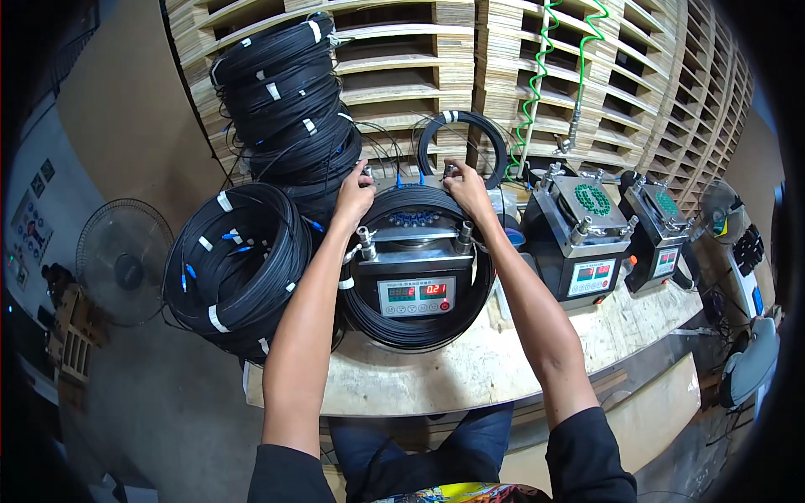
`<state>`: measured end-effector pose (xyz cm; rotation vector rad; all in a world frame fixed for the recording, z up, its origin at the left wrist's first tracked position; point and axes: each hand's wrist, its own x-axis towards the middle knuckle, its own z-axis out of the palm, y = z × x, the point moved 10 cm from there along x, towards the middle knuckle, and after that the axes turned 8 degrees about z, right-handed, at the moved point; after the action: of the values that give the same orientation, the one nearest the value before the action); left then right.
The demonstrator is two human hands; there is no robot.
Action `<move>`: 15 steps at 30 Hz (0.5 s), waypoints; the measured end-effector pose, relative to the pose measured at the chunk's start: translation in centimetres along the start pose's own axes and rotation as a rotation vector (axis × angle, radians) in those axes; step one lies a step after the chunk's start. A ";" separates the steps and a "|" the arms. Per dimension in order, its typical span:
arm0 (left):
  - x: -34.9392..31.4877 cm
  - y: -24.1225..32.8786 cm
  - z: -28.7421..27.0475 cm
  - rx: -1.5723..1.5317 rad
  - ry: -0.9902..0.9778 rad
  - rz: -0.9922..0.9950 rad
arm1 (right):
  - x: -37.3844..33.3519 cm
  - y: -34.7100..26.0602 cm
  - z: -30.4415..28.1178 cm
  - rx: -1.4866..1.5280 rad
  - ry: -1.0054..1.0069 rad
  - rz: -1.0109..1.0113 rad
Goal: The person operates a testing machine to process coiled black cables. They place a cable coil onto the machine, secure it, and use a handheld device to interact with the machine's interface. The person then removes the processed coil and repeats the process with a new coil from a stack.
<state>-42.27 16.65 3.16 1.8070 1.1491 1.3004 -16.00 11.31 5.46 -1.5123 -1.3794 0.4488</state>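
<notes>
A black-and-metal bench machine (417, 267) with a lit control panel stands in front of me. A coil of black cable (415, 339) hangs around it, and two blue-tipped connectors (410, 180) show at its far edge. My left hand (355, 194) is closed on a metal knob (367, 172) at the machine's far left corner. At the far right corner, my right hand (468, 186) has its fingers closed around a matching metal knob (451, 170). Silvery posts (465, 237) stand at the near corners. My fingers partly cover both far knobs.
Coiled black cables with white ties (281, 101) form a tall stack behind another cable pile (226, 277) at left. Two similar machines (583, 222) stand right on the wooden table (453, 381). Pallets (402, 67) rise behind; green coiled air hoses (537, 84) hang there. A fan (126, 264) stands left.
</notes>
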 end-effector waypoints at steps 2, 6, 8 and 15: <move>0.5 -0.5 0.0 0.016 -0.010 0.002 | -0.1 0.2 0.2 0.009 -0.035 0.012; 0.5 0.1 0.4 0.052 -0.001 -0.002 | 0.1 0.6 0.2 0.010 -0.047 0.021; 0.0 0.5 0.4 0.085 0.000 -0.001 | 0.2 0.7 0.1 0.016 -0.037 0.016; 0.6 -0.8 0.2 0.072 0.016 0.010 | 0.2 0.1 0.1 0.010 0.004 -0.030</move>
<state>-42.28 17.56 2.63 1.8595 1.2115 1.2967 -15.95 11.55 5.40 -1.4817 -1.3932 0.4327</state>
